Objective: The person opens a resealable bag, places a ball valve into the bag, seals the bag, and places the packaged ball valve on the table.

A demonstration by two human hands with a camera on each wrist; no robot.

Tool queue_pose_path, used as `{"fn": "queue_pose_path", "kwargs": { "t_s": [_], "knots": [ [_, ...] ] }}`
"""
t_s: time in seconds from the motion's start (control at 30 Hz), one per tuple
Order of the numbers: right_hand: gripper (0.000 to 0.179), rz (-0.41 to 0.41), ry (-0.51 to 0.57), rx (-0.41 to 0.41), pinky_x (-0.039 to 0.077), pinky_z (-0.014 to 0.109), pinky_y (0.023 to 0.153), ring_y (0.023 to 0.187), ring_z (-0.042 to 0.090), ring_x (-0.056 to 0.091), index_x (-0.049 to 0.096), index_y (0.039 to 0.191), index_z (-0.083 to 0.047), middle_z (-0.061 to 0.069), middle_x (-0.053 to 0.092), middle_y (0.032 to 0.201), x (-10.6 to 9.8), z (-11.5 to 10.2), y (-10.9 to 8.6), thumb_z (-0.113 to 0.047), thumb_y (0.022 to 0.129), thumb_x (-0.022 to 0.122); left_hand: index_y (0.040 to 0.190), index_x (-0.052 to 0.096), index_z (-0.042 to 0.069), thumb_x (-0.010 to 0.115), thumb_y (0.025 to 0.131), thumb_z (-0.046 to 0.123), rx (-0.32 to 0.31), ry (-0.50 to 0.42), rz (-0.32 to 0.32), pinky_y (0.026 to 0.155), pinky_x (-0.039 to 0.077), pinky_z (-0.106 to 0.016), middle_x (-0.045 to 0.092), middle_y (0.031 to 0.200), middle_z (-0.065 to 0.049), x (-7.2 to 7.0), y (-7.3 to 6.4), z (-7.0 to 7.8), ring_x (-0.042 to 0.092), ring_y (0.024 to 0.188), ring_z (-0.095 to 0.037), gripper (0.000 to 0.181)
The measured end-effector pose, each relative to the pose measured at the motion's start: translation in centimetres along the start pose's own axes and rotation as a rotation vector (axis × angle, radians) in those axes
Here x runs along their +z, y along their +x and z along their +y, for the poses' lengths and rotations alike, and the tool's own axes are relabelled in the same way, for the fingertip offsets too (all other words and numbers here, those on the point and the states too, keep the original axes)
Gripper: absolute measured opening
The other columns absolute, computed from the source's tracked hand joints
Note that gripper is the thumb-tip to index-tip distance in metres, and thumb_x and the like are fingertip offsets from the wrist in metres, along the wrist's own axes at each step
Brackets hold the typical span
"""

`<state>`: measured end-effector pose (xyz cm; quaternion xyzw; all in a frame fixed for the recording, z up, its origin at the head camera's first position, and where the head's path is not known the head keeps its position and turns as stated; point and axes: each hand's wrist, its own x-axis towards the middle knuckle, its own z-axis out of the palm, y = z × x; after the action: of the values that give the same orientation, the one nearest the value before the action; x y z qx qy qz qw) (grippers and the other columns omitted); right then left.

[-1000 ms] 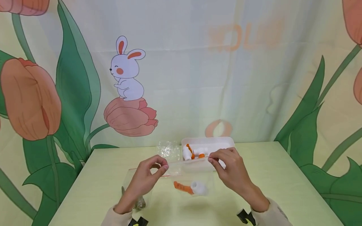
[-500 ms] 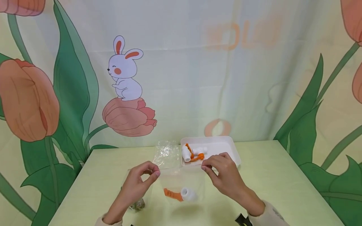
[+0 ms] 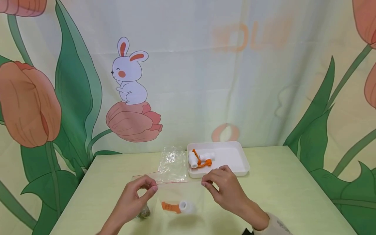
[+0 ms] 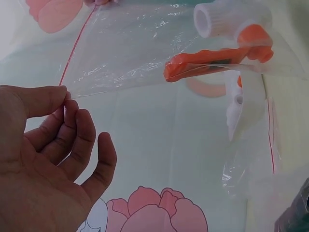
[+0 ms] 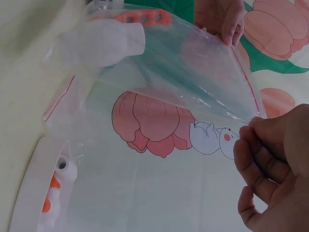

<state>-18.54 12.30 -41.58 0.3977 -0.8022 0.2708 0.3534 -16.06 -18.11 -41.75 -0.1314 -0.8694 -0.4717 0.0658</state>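
1. Hands. The left hand (image 3: 133, 197) pinches one upper corner of the clear bag (image 4: 130, 43) between thumb and fingertips; the right hand (image 3: 227, 191) pinches the opposite corner likewise. The other fingers are loosely bent.
2. Bag. It hangs between the hands, above the table (image 3: 264, 182), in front of the tray (image 3: 233, 160), with a white pipe piece (image 4: 229, 19) and its orange handle (image 4: 207, 65) low inside.
3. Progress. Judging by this layout, bagging of one piece is done; whether the red line (image 4: 76, 46) marks a closed seal cannot be told. The loose pipe pieces (image 3: 193, 160) in the tray remain unbagged.
4. Change. Compared with one second earlier, hands and bag sit lower and further left, uncovering most of the tray's near wall.
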Motion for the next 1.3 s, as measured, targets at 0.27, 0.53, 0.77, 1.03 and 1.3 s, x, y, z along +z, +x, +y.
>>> {"fn": "queue_pose_path", "kwargs": {
  "t_s": [0.27, 0.53, 0.77, 1.03, 1.3],
  "knots": [
    [0.011, -0.064, -0.004, 0.012, 0.041, 0.025, 0.078, 0.070, -0.004, 0.057, 0.068, 0.082, -0.019, -0.014, 0.063, 0.073, 0.7, -1.0, -0.8, -0.014, 0.081, 0.078, 0.091, 0.066, 0.015, 0.067, 0.094, 0.019, -0.075, -0.005, -0.059, 0.083, 0.049, -0.026, 0.065, 0.084, 0.003, -0.7, -1.1, -0.4, 0.059, 0.082, -0.009, 0.005],
    [0.011, -0.075, 0.015, -0.030, 0.041, 0.024, 0.078, 0.069, -0.005, 0.057, 0.067, 0.081, -0.020, -0.015, 0.063, 0.072, 1.2, -1.7, -1.4, -0.013, 0.081, 0.076, 0.088, 0.066, 0.012, 0.067, 0.093, 0.017, -0.059, -0.013, -0.090, 0.075, 0.049, -0.023, 0.066, 0.083, -0.004, -1.1, -1.8, -0.9, 0.058, 0.078, -0.007, 0.007],
    [0.010, -0.126, 0.023, 0.036, 0.041, 0.023, 0.076, 0.069, -0.006, 0.055, 0.068, 0.082, -0.021, -0.016, 0.062, 0.071, 2.8, -0.7, -1.9, -0.014, 0.083, 0.076, 0.087, 0.066, 0.014, 0.065, 0.094, 0.014, -0.097, 0.011, -0.089, 0.076, 0.049, -0.025, 0.066, 0.082, 0.000, -0.7, -1.2, -2.2, 0.059, 0.078, -0.008, 0.007],
    [0.006, -0.171, 0.036, 0.156, 0.042, 0.024, 0.074, 0.068, -0.005, 0.057, 0.070, 0.085, -0.021, -0.015, 0.065, 0.072, 3.6, 1.0, -1.0, -0.017, 0.086, 0.075, 0.090, 0.067, 0.014, 0.066, 0.094, 0.015, -0.057, 0.074, -0.032, 0.082, 0.053, -0.027, 0.064, 0.083, 0.005, 0.2, 0.6, -3.5, 0.059, 0.079, -0.009, 0.004],
    [0.003, -0.215, 0.008, 0.233, 0.045, 0.027, 0.074, 0.071, -0.004, 0.059, 0.072, 0.085, -0.020, -0.014, 0.068, 0.076, 4.8, 2.9, -0.6, -0.019, 0.088, 0.073, 0.089, 0.067, 0.012, 0.067, 0.093, 0.016, -0.001, 0.104, 0.009, 0.079, 0.055, -0.028, 0.064, 0.081, 0.006, 1.0, 2.2, -4.3, 0.058, 0.078, -0.006, 0.007]
  ]
}}
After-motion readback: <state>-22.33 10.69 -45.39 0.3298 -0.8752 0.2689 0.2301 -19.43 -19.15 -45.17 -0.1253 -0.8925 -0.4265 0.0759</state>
